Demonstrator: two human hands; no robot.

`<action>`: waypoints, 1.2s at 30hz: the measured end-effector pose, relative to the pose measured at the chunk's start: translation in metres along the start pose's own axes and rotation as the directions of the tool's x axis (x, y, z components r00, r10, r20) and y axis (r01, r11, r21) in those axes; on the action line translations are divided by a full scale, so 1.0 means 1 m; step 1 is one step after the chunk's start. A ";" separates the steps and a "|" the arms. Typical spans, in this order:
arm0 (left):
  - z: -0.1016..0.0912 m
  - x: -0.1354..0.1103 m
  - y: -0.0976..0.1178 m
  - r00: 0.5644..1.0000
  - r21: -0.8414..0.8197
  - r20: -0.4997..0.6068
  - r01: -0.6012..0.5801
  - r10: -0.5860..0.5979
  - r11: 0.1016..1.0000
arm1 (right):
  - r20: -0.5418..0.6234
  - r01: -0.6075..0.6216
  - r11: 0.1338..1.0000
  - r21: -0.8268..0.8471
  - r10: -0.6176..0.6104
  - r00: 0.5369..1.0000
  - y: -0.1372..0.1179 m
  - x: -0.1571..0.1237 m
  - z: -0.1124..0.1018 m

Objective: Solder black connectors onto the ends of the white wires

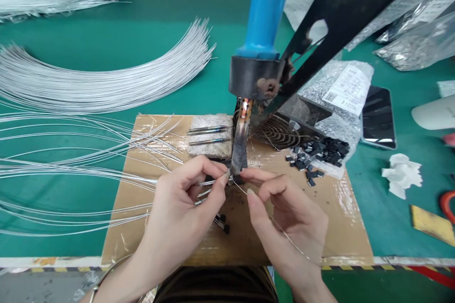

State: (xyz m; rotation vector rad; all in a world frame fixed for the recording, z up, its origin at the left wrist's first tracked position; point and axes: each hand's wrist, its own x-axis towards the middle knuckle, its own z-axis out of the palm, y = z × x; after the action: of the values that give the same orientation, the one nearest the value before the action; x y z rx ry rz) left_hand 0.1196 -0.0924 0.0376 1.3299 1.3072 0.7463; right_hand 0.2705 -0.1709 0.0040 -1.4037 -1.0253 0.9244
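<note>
Mid-frame, left hand (190, 206) pinches light, likely springy white wire (206, 183), right hand (289, 213) pinches soft, bendy solder wire (241, 187); grip near ends.

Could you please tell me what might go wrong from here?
The left hand and right hand are very close to the soldering iron's metal shaft, so a slip could cause a burn if it is hot. The white wires trail loosely off the brown board at the left, so they might snag. The small black pieces lie loose beyond the right hand and might scatter if brushed.
</note>
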 end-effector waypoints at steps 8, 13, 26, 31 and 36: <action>0.000 -0.001 0.002 1.000 0.015 0.018 0.005 -0.006 1.000 | -0.013 0.020 0.999 -0.027 -0.020 1.000 -0.004 0.001 -0.001; -0.001 -0.001 0.002 1.000 0.020 0.011 0.002 -0.002 1.000 | -0.012 0.025 0.999 -0.030 -0.026 1.000 -0.005 0.001 -0.001; -0.002 -0.001 0.002 1.000 0.027 0.005 -0.007 0.007 1.000 | -0.017 0.027 1.000 -0.003 -0.027 1.000 -0.005 0.001 0.001; -0.002 -0.002 0.000 1.000 0.026 0.011 -0.010 0.010 1.000 | -0.004 0.023 1.000 -0.001 -0.023 1.000 -0.004 0.001 0.000; -0.002 -0.003 -0.002 1.000 0.023 0.001 -0.031 0.031 0.999 | -0.006 0.039 0.999 0.005 -0.039 0.999 -0.005 0.002 0.000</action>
State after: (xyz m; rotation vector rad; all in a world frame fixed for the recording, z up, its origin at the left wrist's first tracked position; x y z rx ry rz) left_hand 0.1169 -0.0957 0.0369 1.3711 1.3011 0.7544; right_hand 0.2703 -0.1688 0.0085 -1.3771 -1.0418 0.8931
